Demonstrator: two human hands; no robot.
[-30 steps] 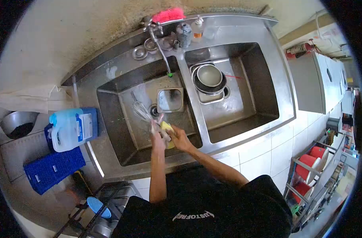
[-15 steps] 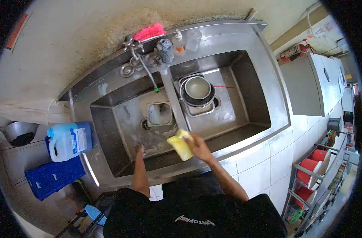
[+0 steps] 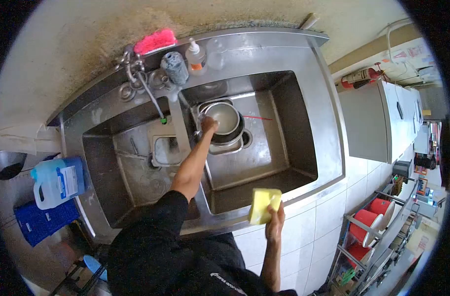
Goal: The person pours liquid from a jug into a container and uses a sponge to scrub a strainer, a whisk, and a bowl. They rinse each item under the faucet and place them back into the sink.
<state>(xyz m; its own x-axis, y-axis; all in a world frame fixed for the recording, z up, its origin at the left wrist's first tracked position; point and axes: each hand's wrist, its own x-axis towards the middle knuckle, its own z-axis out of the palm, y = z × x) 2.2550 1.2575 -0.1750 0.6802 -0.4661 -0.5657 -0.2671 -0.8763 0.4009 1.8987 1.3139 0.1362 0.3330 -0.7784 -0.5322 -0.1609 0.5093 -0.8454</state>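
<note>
In the right-hand basin, my left hand (image 3: 209, 124) is at the left side of a light metal bowl (image 3: 224, 118), its fingers closed over the rim. That bowl rests inside a darker pan (image 3: 236, 134), stacked on a rectangular metal tray (image 3: 228, 148). My right hand (image 3: 275, 217) grips a yellow sponge (image 3: 263, 203) by its lower right part, above the front edge of the sink. Another rectangular metal tray (image 3: 166, 151) lies in the left-hand basin, under the faucet hose (image 3: 153, 101) with its green tip.
Behind the basins stand a pump bottle (image 3: 196, 59), a grey patterned container (image 3: 175, 68) and a pink brush (image 3: 156, 41). A blue-liquid jug (image 3: 57, 182) is at the left. A thin red stick (image 3: 257, 118) lies in the right basin. A rack (image 3: 370, 229) holds red-sided containers.
My left hand has gone from the left basin across to the bowl in the right basin and taken its rim. The sponge in my right hand has moved right and towards me.
</note>
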